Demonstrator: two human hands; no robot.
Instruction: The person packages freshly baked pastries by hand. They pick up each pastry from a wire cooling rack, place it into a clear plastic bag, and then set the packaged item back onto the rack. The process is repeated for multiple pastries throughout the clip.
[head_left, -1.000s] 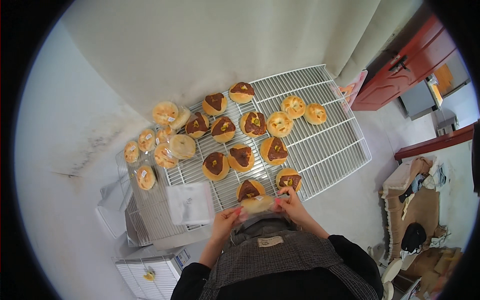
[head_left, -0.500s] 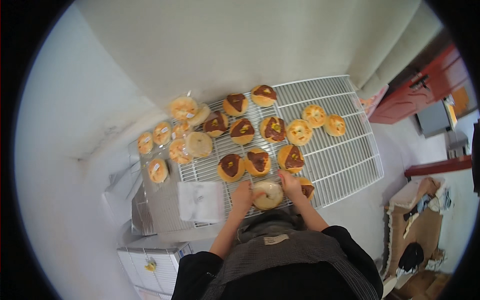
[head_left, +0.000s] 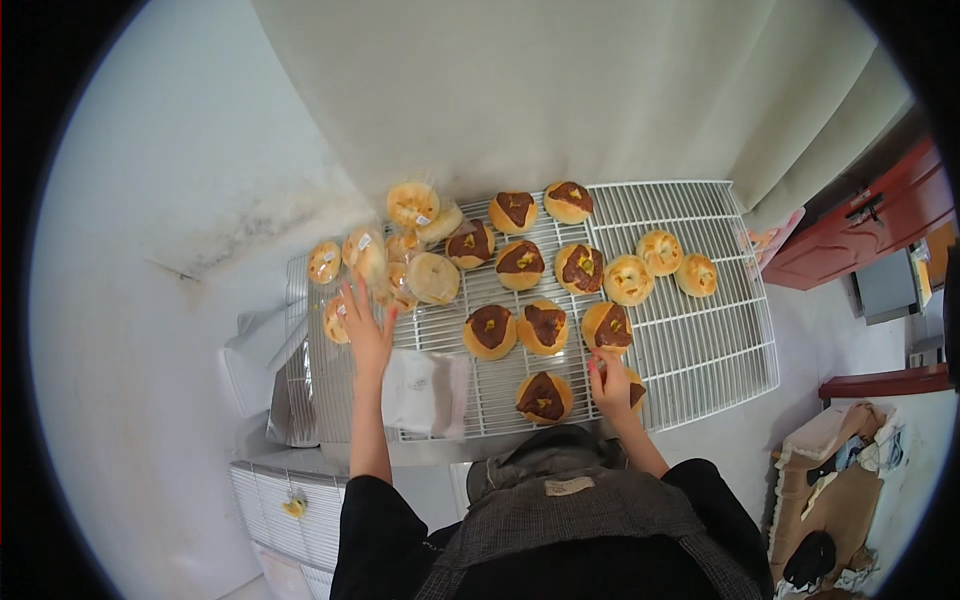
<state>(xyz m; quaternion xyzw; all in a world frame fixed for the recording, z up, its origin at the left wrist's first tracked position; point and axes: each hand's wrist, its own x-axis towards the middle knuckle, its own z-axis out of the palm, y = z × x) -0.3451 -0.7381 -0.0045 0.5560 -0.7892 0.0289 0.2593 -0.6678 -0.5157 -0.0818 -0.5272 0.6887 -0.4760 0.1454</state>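
My left hand (head_left: pixel 368 335) reaches over the left end of the rack, its fingers spread. Just beyond its fingertips a bagel in a clear bag (head_left: pixel 365 253) lies among other bagged bagels; whether the fingers touch the bag, I cannot tell. My right hand (head_left: pixel 612 385) is at the near edge of the rack, loosely bent, with no object visible in it. Its fingertips are at the near side of a chocolate-topped bun (head_left: pixel 607 328). Another such bun (head_left: pixel 637 390) is partly hidden behind this hand. Between my hands sits a chocolate-topped bun (head_left: pixel 545 398).
Several chocolate-topped buns cover the middle of the white wire rack (head_left: pixel 690 380). Three plain golden bagels (head_left: pixel 630 280) sit to their right. A stack of white bags (head_left: pixel 425 392) lies at the near left. The wall (head_left: pixel 180 230) and curtain (head_left: pixel 560 90) border the rack.
Both hands were around a pale bagel at the near edge; it is no longer between them. My left hand has moved left to the bagged bagels. The view has shifted slightly.
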